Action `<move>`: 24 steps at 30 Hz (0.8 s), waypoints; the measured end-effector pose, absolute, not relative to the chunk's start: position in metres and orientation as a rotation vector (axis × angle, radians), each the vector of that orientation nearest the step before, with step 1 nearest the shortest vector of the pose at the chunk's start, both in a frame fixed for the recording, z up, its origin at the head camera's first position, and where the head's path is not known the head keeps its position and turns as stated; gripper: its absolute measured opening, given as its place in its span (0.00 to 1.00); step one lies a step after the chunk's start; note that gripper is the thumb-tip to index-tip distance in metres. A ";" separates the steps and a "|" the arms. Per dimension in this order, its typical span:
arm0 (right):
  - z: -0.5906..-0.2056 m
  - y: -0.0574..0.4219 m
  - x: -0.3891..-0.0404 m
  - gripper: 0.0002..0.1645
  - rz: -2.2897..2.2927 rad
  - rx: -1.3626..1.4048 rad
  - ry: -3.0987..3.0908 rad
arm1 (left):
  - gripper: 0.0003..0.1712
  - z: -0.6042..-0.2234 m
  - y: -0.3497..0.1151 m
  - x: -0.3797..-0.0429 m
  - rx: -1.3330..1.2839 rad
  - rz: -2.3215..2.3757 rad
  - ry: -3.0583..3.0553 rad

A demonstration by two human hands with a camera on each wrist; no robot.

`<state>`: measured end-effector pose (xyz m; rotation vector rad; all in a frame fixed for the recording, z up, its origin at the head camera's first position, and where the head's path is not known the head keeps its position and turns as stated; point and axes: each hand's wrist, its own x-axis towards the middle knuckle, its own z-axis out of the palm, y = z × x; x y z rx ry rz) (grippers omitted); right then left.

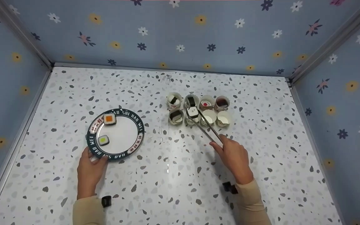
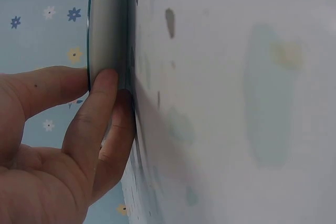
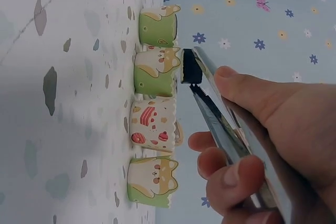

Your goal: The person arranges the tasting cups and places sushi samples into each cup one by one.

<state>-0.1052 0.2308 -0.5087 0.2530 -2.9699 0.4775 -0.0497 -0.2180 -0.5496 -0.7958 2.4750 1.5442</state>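
Note:
My left hand (image 1: pixel 89 170) pinches the near-left rim of a round plate (image 1: pixel 120 134) with a dark green lettered border, thumb on the rim and fingers against its side. On the plate are a sushi piece with an orange centre (image 1: pixel 109 118) and a smaller one with a yellow-green centre (image 1: pixel 103 140). Metal tongs (image 1: pixel 210 126) are held in my right hand (image 1: pixel 234 157). Their serrated tips grip a white-topped, black-sided sushi piece (image 3: pixel 190 67) right at the mouth of a patterned paper cup (image 3: pixel 156 71) in the front row.
Several paper cups stand in two rows; some hold sushi pieces, such as the front-left cup (image 1: pixel 176 117) and back-right cup (image 1: pixel 222 103). The front-right cup (image 1: pixel 222 118) shows a white inside. Flowered blue panels (image 1: pixel 180 34) border the speckled table (image 1: pixel 167 187).

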 end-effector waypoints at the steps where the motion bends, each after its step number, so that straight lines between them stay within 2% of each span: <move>1: -0.509 0.231 -0.105 0.21 0.474 0.249 -2.970 | 0.48 -0.550 -0.218 -0.050 -0.796 1.544 2.474; 24: -0.512 0.232 -0.108 0.25 0.485 0.191 -3.068 | 0.47 -0.552 -0.218 -0.051 -0.801 1.551 2.469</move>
